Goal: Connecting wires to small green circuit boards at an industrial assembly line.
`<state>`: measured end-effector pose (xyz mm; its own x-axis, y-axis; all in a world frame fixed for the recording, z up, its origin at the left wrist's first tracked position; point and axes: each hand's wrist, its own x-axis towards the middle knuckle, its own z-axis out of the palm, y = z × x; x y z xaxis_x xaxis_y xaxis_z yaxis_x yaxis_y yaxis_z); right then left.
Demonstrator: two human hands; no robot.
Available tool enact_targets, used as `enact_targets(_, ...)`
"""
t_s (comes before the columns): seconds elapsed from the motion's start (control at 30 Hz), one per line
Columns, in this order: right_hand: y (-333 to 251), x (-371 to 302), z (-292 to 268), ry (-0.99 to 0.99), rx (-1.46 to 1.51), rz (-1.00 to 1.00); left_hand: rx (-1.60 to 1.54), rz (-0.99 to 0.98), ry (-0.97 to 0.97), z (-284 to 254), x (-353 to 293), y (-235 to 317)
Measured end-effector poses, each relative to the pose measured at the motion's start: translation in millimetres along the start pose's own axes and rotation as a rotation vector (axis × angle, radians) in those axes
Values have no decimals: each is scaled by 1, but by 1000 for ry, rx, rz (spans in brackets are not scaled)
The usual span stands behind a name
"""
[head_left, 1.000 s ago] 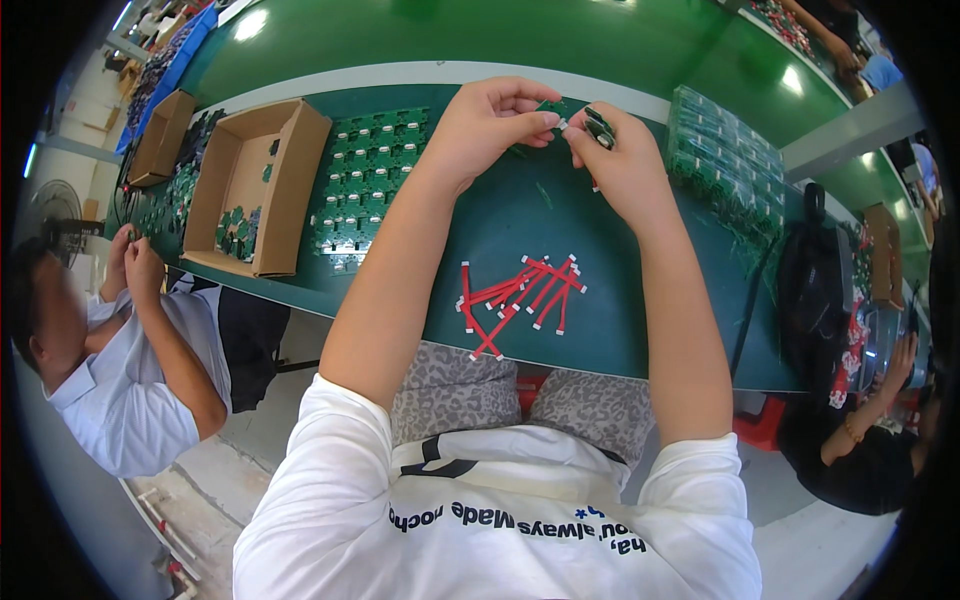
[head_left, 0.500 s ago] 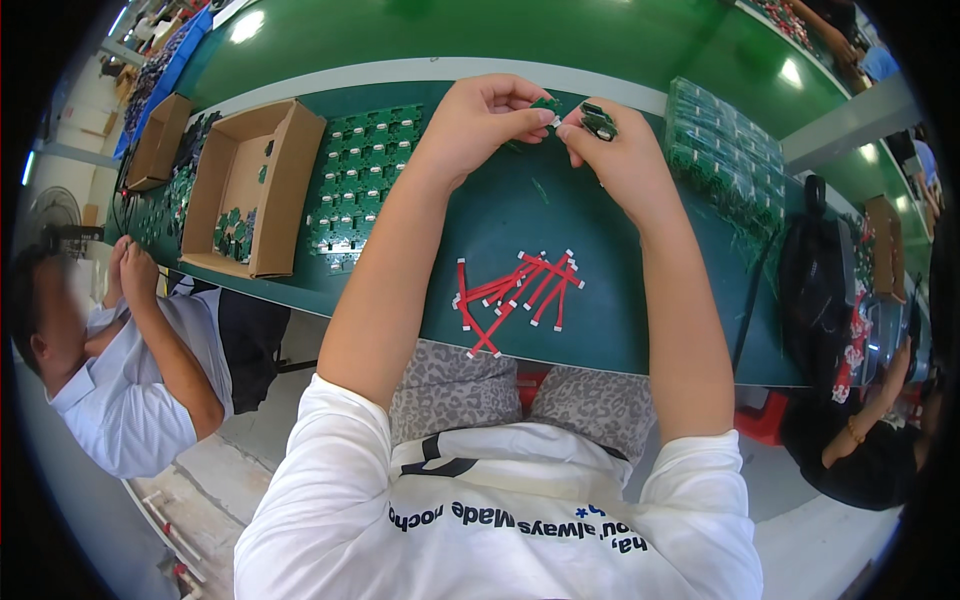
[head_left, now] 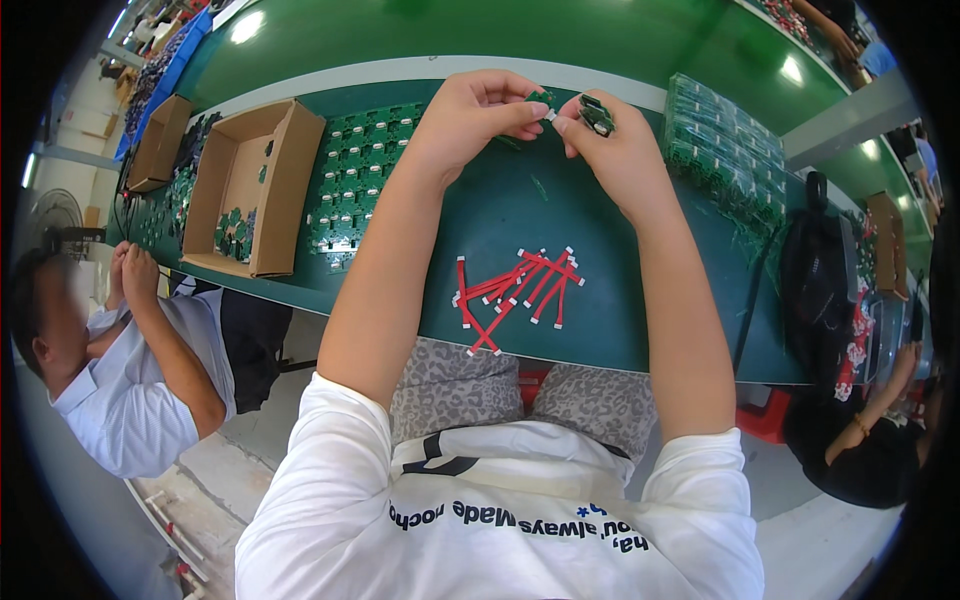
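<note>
**Small board and connector held between both hands, far side of bench**

Head view. Your left hand (head_left: 470, 120) and right hand (head_left: 610, 140) meet above the far part of the green bench (head_left: 600, 250), fingertips almost touching. Your left hand pinches a small green circuit board (head_left: 540, 98) between thumb and forefinger. Your right hand is closed around a small dark part (head_left: 597, 114), which sticks out above the knuckles. A white connector end (head_left: 551, 115) sits right between the two sets of fingertips; which hand pinches it, you cannot tell from here.

Handling, as a judgement: the board looks light, stiff and thin, and probably fragile at its soldered parts, so take it by the edges. The connector is tiny and likely slippery, so pinch its plastic body.

Orientation: the board is mostly hidden by your fingers; its long axis cannot be read. The dark part lies tilted, its length running roughly left to right.

Surroundings: a loose fan of red leads with white ends (head_left: 515, 290) lies near the bench's near edge, most slanting up to the right. Rows of green boards (head_left: 355, 185) sit to your left beside an open cardboard box (head_left: 250, 190); stacked boards (head_left: 725, 150) lie at right. A person in a pale shirt (head_left: 120, 400) works at lower left.
</note>
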<state>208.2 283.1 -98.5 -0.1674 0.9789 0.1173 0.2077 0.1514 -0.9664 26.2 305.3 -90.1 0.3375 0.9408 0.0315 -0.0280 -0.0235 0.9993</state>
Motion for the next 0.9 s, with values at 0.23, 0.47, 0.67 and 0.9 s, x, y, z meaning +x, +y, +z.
enact_targets(0.23,-5,-3,3,-11,-62,18,-21,-50,-16,-4,-1,0)
enact_targets(0.47,-5,-5,7,-35,-69,23,-25,-101,-77,-10,1,-2)
enact_targets(0.67,-4,-5,11,-11,-84,24,39,-93,-81,-11,1,-2)
enact_targets(0.9,-5,-5,13,13,-101,57,43,-104,-74,-11,1,-3)
